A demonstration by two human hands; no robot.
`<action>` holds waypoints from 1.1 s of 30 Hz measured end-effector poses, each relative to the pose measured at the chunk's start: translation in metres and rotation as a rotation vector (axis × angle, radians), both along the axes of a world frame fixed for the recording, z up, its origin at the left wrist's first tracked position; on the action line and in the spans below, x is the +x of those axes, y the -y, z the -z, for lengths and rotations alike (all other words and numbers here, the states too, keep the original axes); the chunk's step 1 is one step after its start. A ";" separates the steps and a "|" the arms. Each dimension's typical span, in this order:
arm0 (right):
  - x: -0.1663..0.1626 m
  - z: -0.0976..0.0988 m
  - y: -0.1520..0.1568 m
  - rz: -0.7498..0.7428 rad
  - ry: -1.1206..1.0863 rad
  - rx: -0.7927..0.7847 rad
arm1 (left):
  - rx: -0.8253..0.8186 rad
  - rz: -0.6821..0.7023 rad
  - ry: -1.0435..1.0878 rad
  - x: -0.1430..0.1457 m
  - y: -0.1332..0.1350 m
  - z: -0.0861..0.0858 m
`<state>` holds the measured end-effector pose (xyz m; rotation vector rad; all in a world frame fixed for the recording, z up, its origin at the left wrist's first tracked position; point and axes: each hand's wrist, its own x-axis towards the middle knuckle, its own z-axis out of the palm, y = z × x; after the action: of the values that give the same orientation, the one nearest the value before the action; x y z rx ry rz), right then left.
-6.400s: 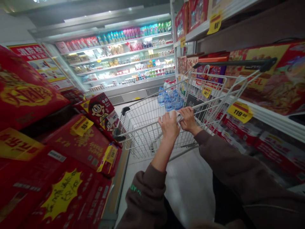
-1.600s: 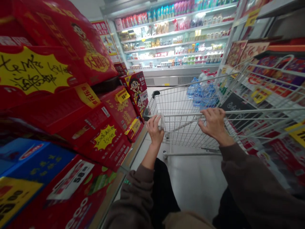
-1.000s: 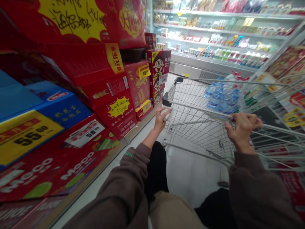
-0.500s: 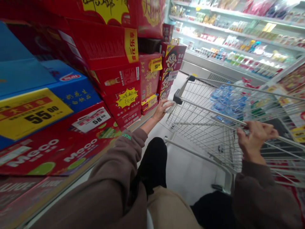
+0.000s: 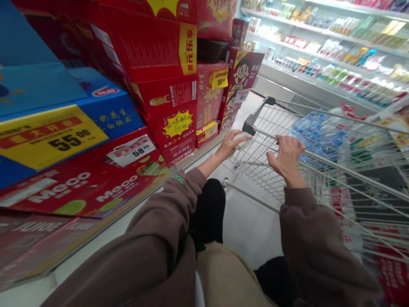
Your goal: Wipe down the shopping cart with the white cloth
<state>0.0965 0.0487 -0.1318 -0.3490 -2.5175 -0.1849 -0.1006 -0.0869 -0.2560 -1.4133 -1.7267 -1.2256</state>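
A wire shopping cart (image 5: 343, 164) stands in front of me, its top rail running from upper left to lower right. My left hand (image 5: 229, 145) is closed around a crumpled white cloth (image 5: 244, 140), against the cart beside its dark plastic corner piece (image 5: 248, 125). Further along the same rail, my right hand (image 5: 285, 158) has its fingers bent over the bar; its thumb stands apart. Blue-tinted plastic bottles (image 5: 315, 130) lie inside the cart beyond that hand, and a dark box (image 5: 378, 192) shows through the wires at right.
Stacked red drink cartons (image 5: 121, 187) and a blue carton (image 5: 108, 113) with price cards line the left side. Lit refrigerated shelves (image 5: 332, 32) hold packaged goods at the back. Grey floor (image 5: 246, 230) shows between my legs and the cart.
My right hand has slid leftward along the rail, closer to my left hand. The left hand still holds the cloth at the cart's corner. The view has shifted slightly.
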 end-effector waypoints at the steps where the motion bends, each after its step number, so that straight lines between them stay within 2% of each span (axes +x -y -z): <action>1: 0.003 0.000 -0.002 -0.010 0.002 -0.004 | -0.041 0.013 -0.005 -0.005 0.003 -0.002; 6: 0.013 -0.003 0.001 -0.041 -0.008 -0.018 | -0.237 0.074 -0.005 -0.017 0.025 0.001; 9: 0.013 -0.003 0.005 -0.031 -0.014 -0.016 | -0.212 0.088 -0.054 -0.012 0.038 0.000; 11: 0.014 -0.003 0.008 -0.022 -0.016 -0.014 | -0.095 0.035 -0.064 -0.001 0.039 -0.005; 14: 0.018 -0.002 0.009 -0.024 -0.029 -0.017 | 0.026 -0.064 -0.055 0.024 0.022 -0.014; 17: 0.022 -0.002 0.008 -0.049 -0.036 -0.032 | 0.001 -0.165 -0.049 0.049 0.003 -0.019; 19: 0.025 -0.001 0.006 -0.080 -0.020 -0.046 | -0.036 -0.182 -0.080 0.060 -0.002 -0.021; 24: 0.037 -0.003 0.012 -0.100 -0.033 -0.063 | -0.042 -0.171 -0.179 0.078 0.004 -0.032; 28: 0.046 -0.005 0.021 -0.106 -0.045 -0.084 | -0.065 -0.218 -0.171 0.098 0.005 -0.034; 33: 0.050 -0.008 0.031 -0.127 -0.023 -0.085 | -0.105 -0.185 -0.130 0.117 0.011 -0.045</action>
<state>0.1462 0.0180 -0.1237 -0.2224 -2.5198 -0.0237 0.0165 -0.0983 -0.2108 -1.3267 -1.8085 -0.9369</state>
